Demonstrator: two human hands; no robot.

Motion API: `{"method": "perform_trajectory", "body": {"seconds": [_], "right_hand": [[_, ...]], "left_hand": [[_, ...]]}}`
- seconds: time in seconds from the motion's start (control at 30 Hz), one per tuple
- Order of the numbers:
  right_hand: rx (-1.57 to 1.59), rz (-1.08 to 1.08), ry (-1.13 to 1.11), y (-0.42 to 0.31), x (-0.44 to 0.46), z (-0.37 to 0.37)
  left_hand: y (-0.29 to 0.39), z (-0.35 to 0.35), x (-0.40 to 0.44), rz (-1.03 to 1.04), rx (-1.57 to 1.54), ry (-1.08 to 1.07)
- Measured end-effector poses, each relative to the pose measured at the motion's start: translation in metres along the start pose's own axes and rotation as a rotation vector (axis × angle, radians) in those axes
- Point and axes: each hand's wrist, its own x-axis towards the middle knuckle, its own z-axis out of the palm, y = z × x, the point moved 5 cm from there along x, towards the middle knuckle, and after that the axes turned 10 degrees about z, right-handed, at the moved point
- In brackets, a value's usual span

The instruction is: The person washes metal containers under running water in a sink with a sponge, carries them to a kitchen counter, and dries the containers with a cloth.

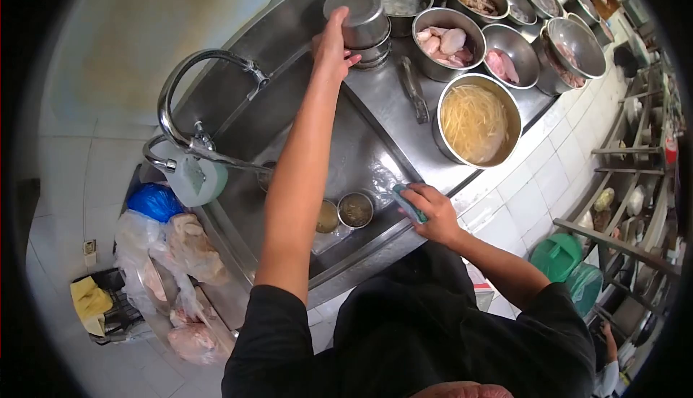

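Note:
Stretched out across the sink [289, 159], my left hand [333, 55] grips an upturned metal pot [357, 9] on top of a stack of metal containers [375, 53]. My thumb lies along its side and the far fingers are partly hidden. At the sink's near right edge my right hand [433, 212] is closed on a green scrubbing sponge [408, 204]. Down in the sink stand two small metal cups, one with dark contents [356, 210] and one with yellowish liquid [327, 217]. A curved faucet [167, 102] reaches over the basin, its end near my left forearm.
Right of the sink stand a pot of pale yellow strips in liquid [474, 120], a pot of raw meat pieces [449, 42], several other metal bowls, and metal tongs [413, 91]. Bagged meat [170, 246] lies at the left. Green basins [557, 257] and shelving are at the right.

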Motion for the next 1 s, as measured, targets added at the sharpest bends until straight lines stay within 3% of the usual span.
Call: {"method": "perform_trajectory", "body": {"seconds": [0.17,0.23,0.37,0.43,0.53,0.6,0.67,0.73,0.8,0.87,0.9,0.97,1.0], "right_hand": [[-0.008,0.024,-0.006,-0.001,0.001,0.000],[0.001,0.023,-0.011,0.000,0.003,0.000],[0.016,0.040,-0.024,0.004,0.000,0.005],[-0.016,0.068,-0.035,0.006,-0.003,0.005],[-0.010,0.026,0.004,0.001,0.002,0.004],[0.010,0.025,0.003,0.003,0.004,0.006],[0.010,0.022,-0.010,0.004,0.002,0.005],[0.035,0.033,-0.018,0.002,0.000,0.005],[0.003,0.032,-0.022,0.005,0.001,0.006],[0.010,0.037,-0.050,0.004,0.001,0.003],[0.001,0.038,-0.062,0.006,0.000,0.003],[-0.026,0.043,-0.092,0.007,-0.001,0.001],[-0.036,0.025,-0.082,0.005,0.000,0.000]], "left_hand": [[-0.002,0.006,-0.008,-0.031,-0.071,-0.023],[-0.013,0.006,-0.002,0.080,-0.094,-0.042],[-0.038,-0.009,-0.022,0.042,-0.061,0.048],[-0.046,-0.030,-0.043,0.160,-0.093,0.009],[-0.111,-0.078,-0.071,0.269,0.176,-0.045],[-0.202,-0.122,-0.099,0.310,0.610,-0.083],[-0.257,-0.149,-0.135,0.056,0.897,-0.309],[-0.283,-0.162,-0.161,0.358,1.046,-0.310],[-0.276,-0.158,-0.186,0.511,1.214,-0.498],[-0.292,-0.160,-0.204,0.477,1.134,-0.696],[-0.326,-0.176,-0.209,0.236,1.104,-0.777],[-0.342,-0.194,-0.218,0.187,1.222,-0.898],[-0.330,-0.194,-0.219,0.385,1.368,-0.942]]}}
